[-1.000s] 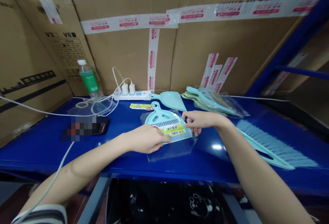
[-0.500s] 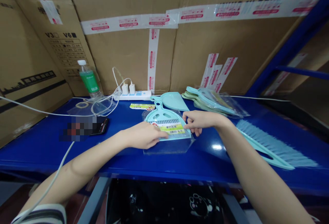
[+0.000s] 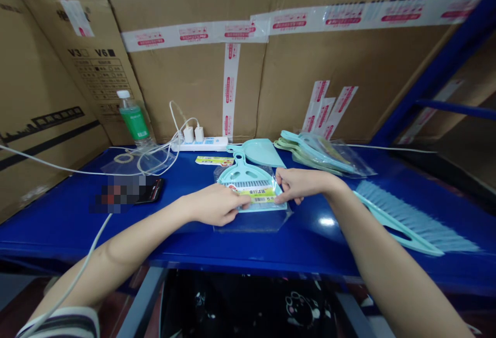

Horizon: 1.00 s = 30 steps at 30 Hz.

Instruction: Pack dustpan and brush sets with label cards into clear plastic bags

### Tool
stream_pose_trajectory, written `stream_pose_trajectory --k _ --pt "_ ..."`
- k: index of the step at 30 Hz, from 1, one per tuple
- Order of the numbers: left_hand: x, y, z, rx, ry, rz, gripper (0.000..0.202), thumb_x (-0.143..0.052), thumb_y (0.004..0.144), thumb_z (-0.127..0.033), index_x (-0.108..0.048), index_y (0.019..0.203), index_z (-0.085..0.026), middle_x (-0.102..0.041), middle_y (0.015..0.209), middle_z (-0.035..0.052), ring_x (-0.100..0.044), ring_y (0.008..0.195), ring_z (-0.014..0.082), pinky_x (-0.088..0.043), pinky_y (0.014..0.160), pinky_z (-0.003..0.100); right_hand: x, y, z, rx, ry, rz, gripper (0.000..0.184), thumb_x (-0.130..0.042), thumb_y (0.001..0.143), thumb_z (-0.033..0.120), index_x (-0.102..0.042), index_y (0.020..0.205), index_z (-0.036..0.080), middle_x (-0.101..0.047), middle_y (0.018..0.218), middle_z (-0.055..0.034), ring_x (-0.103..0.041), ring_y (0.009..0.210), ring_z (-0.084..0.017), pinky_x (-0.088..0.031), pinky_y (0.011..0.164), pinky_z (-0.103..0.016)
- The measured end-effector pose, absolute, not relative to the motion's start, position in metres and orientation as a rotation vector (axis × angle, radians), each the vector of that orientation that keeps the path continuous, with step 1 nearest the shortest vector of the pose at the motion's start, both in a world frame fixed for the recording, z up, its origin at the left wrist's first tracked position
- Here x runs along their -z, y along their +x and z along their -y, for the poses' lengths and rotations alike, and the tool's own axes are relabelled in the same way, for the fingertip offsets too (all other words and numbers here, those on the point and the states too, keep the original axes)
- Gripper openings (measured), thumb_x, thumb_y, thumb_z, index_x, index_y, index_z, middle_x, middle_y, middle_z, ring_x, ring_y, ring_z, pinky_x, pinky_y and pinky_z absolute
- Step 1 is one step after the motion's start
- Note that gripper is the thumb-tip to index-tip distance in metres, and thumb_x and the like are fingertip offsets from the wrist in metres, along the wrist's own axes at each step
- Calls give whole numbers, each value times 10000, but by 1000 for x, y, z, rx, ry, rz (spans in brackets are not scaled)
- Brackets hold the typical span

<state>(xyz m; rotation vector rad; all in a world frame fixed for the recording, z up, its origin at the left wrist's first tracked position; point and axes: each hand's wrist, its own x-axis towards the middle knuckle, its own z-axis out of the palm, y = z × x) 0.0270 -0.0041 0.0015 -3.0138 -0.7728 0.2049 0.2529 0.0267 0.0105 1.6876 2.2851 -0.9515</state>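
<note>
A light blue dustpan lies flat in a clear plastic bag, with a small brush's bristles showing across it. Over its lower part is a yellow and white label card; whether the card is inside the bag I cannot tell. My left hand is closed, its fingertips at the card's left end, near the pan's front edge. At the card's right end, my right hand is closed, with thumb and forefinger against card and bag. Its other fingers curl underneath, partly hidden.
Behind lies another light blue dustpan, beside a second label card. Bagged dustpans are stacked at the back right, and a blue brush lies right. A power strip, bottle and phone are left.
My right hand has shifted slightly, its thumb and forefinger now at the label card's right end. The bag and dustpan have slid very slightly left. My left hand stays nearly in place.
</note>
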Motion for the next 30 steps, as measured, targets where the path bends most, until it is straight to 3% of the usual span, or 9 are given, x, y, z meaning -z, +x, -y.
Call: stream_pose_trajectory --k 12,17,22,30 --pt "-3 27 6 -181 -3033 721 184 -473 780 -112 -567 909 -203 -585 670 -4 -530 584 151 -295 484 250 -4 252 -29 925 1673 -2285 592 -799 487 458 -371 816 215 -510 604 67 -540 495 -120 -399 453 -249" --pt "-3 23 7 -184 -3022 733 204 -497 784 -132 -571 959 -207 -619 758 12 -549 619 151 -321 501 245 -5 252 -28 919 1671 -2306 627 -798 454 520 -393 822 213 -528 643 44 -553 505 -133 -409 454 -264" --pt "-6 19 6 -168 -3031 727 265 -478 775 -107 -559 1005 -210 -626 828 24 -575 690 165 -358 546 247 -6 252 -27 924 1694 -2302 623 -809 447 499 -394 814 213 -533 678 37 -554 504 -126 -418 453 -259" --pt "-5 5 6 -94 -3138 852 142 -478 725 -79 -529 810 -180 -585 729 -13 -494 579 115 -355 546 225 -5 248 -28 870 1676 -2263 590 -802 528 390 -412 921 184 -593 883 -44 -557 504 -92 -433 430 -231"
